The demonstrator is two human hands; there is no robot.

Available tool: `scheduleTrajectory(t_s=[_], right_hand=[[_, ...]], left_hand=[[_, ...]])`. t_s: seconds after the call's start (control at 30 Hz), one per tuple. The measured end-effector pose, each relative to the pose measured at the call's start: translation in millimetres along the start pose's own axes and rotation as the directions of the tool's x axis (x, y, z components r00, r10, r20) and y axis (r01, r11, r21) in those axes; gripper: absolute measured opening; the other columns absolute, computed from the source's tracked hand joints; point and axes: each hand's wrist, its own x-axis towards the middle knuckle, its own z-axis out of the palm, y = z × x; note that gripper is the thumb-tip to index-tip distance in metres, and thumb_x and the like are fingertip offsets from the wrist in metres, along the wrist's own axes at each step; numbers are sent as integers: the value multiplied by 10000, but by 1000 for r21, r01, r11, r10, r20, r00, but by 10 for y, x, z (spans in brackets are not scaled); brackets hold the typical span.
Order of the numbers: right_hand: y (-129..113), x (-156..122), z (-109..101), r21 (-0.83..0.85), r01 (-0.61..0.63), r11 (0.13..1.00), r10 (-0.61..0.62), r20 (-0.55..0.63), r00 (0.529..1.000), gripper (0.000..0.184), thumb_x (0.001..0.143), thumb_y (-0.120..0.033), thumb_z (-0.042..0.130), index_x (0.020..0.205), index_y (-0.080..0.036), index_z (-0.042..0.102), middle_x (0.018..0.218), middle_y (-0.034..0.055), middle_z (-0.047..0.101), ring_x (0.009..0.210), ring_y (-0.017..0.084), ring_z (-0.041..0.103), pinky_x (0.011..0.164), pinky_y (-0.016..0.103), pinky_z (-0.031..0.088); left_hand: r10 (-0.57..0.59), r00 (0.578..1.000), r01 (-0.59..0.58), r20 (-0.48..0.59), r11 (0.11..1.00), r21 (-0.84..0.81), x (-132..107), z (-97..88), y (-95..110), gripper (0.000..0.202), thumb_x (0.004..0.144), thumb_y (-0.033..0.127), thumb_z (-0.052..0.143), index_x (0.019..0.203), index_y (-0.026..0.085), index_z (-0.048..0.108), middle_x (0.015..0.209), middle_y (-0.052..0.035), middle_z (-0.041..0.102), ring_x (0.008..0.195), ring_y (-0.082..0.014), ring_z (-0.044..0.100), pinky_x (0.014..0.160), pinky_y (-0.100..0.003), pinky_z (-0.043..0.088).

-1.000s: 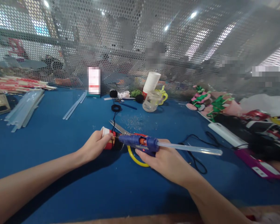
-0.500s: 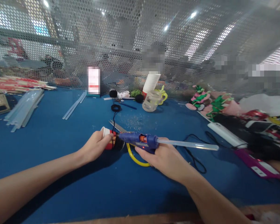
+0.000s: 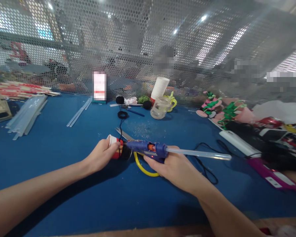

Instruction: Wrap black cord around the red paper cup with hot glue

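Fingers (image 3: pixel 113 149) grip round cup (image 3: pixel 112 140); others (image 3: pixel 153 163), plastic glue gun (image 3: pixel 139 145).

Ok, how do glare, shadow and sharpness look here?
Head view: bright spots glare across the perforated grey metal screen; a dark shadow falls beside the left forearm on the blue tabletop; the blue plastic glue gun looks fairly sharp.

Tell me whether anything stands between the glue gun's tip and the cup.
At most the black cord, which crosses the cup in the left hand right by the tip of the glue gun; whether they touch is unclear. Nothing else visible.
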Motion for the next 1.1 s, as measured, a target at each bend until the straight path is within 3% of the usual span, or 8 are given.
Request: scheduleTrajectory(t_s=[0.27,0.57,0.77,0.97,1.1], right_hand=[[-10,-14,9,-33,12,999,-12,2,1000,161,770,-244,402,695,-184,532,628,-5,547,593,121,497,553,215,380],[-15,-65,13,10,-20,1000,20,-14,1000,179,752,-261,429,604,-179,487,519,-33,468,473,88,402,463,192,353],[-44,-60,23,26,-11,1000,12,-43,999,151,737,-229,452,601,-176,491,542,-33,495,491,86,431,506,195,362],[-55,-85,34,60,-59,996,59,1,998,87,737,-228,452,745,-195,532,651,-27,566,558,104,487,534,209,377],[-57,-96,42,38,-33,999,32,18,999,111,749,-217,435,693,-192,526,657,-16,567,570,108,497,554,221,377]], left_hand=[[-10,1000,10,-4,1000,-9,11,10,-6,278,720,351,332,508,172,314,483,57,237,451,-72,214,409,-210,171],[-3,1000,3,12,1000,-22,23,12,-42,269,723,362,314,539,170,356,490,56,245,456,-79,225,422,-208,187],[-37,999,37,8,996,-81,47,18,-45,250,707,350,342,551,160,386,479,57,270,442,-73,232,411,-205,186],[-87,996,85,2,978,-190,63,17,-36,237,693,346,369,565,153,417,470,54,332,428,-72,272,406,-200,211],[-98,995,91,-17,966,-242,58,23,-23,231,678,336,385,575,143,458,456,47,393,410,-76,316,395,-199,222]])
